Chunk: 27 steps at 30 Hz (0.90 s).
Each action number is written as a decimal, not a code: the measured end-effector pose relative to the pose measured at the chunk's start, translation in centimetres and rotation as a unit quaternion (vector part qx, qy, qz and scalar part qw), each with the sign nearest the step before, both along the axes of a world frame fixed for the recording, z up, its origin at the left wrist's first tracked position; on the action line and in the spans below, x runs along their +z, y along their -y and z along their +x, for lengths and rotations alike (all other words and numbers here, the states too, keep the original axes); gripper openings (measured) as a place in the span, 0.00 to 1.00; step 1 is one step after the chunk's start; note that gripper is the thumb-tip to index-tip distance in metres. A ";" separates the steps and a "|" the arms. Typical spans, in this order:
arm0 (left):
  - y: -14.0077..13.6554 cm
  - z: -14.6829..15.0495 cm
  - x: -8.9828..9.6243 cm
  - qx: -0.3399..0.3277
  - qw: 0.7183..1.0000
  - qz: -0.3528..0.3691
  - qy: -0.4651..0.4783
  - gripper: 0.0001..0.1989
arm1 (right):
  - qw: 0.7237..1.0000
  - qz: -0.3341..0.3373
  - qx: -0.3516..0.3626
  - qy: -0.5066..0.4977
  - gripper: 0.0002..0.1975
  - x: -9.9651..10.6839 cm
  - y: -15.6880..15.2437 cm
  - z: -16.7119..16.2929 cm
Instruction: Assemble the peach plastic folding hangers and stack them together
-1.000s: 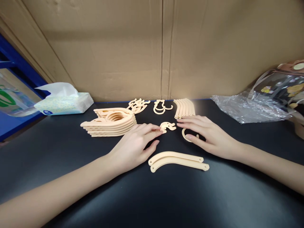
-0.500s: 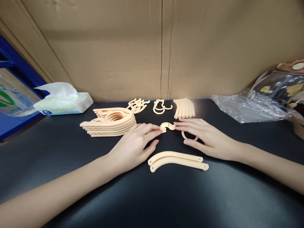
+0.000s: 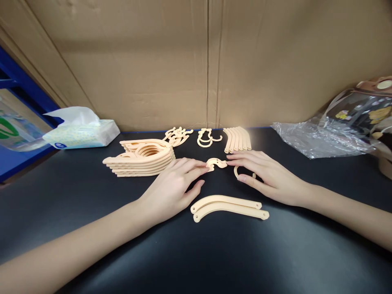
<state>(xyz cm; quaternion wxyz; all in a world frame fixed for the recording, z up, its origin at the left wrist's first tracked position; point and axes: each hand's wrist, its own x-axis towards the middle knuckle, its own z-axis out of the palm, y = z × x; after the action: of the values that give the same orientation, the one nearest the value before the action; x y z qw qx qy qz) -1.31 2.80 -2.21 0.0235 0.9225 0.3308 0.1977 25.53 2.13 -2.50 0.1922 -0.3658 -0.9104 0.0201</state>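
Note:
A small cream curved connector piece (image 3: 217, 163) lies on the black table between my hands. My left hand (image 3: 176, 185) rests on the table with fingers stretched out, its fingertips touching the connector's left end. From the other side, my right hand (image 3: 266, 177) lies with fingers spread, its fingertips at the connector's right end. Partly under the right hand is a cream hook (image 3: 236, 172), its rest hidden by the fingers. Nearer to me, two curved hanger arms (image 3: 228, 207) lie side by side, each with holes at the ends.
Left of centre stands a stack of cream folding hangers (image 3: 143, 159). Behind are a pile of hooks (image 3: 177, 136), more loose hooks (image 3: 205, 138) and a row of hanger arms (image 3: 238, 139). A tissue pack (image 3: 82, 132) sits far left; a clear plastic bag (image 3: 321, 139) lies right.
My right hand has shifted slightly to the right, its fingers lifting off a little and showing more of the connector's right end. The left hand has stayed in place.

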 end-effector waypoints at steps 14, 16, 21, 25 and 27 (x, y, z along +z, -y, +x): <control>0.4 -0.2 0.6 -0.049 0.997 0.021 0.057 0.12 | 0.996 0.073 -0.040 -0.041 0.12 -0.1 -1.5 1.5; 0.6 -0.2 0.8 -0.090 0.994 0.012 0.061 0.09 | 0.995 0.083 -0.042 -0.024 0.12 -0.3 -1.8 1.9; 1.1 -0.3 1.2 -0.164 0.985 -0.008 0.045 0.04 | 0.992 0.104 -0.064 0.026 0.14 -0.4 -1.9 2.0; 1.2 -0.3 1.3 -0.168 0.985 -0.028 0.031 0.06 | 0.986 0.133 -0.075 0.066 0.15 -0.3 -1.7 1.8; 1.2 -0.2 1.2 -0.172 0.984 -0.038 0.024 0.06 | 0.983 0.148 -0.072 0.081 0.15 -0.2 -1.6 1.7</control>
<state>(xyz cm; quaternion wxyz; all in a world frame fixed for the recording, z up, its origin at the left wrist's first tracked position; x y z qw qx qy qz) -1.52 1.63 -0.96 0.0998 0.9592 0.1733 0.2000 27.23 3.70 -2.73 0.1706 -0.3980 -0.8873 -0.1586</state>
